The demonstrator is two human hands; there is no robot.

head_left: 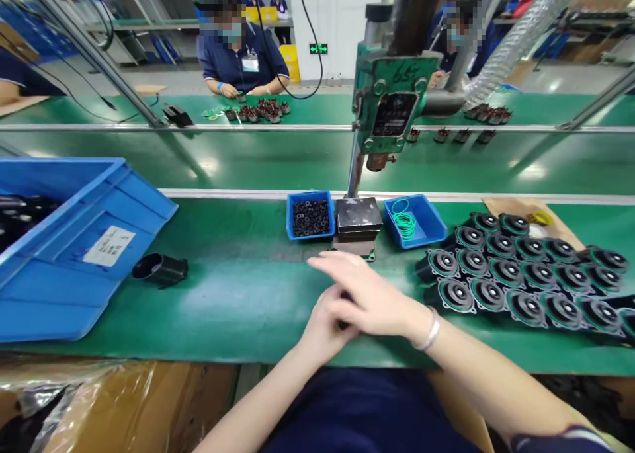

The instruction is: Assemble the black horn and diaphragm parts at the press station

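My left hand (325,324) is curled low in front of the press block, its fingers mostly hidden under my right hand. Over it lies my right hand (364,294), palm down, with fingers stretched to the left and blurred. A small dark patch shows between the two hands, too hidden to name. Just behind them stands the metal press block (358,218), below the green press head (389,102). Beside the block are a blue bin of small black rings (311,217) on the left and a blue bin (427,221) with green rings (404,225) on the right.
Several black round housings with green rings (506,271) stand in rows at right, near cardboard (560,225). A large blue crate (143,202) fills the left, beside a black cylindrical housing (159,270). Across the bench, a person (243,49) handles small parts; another sits behind the press.
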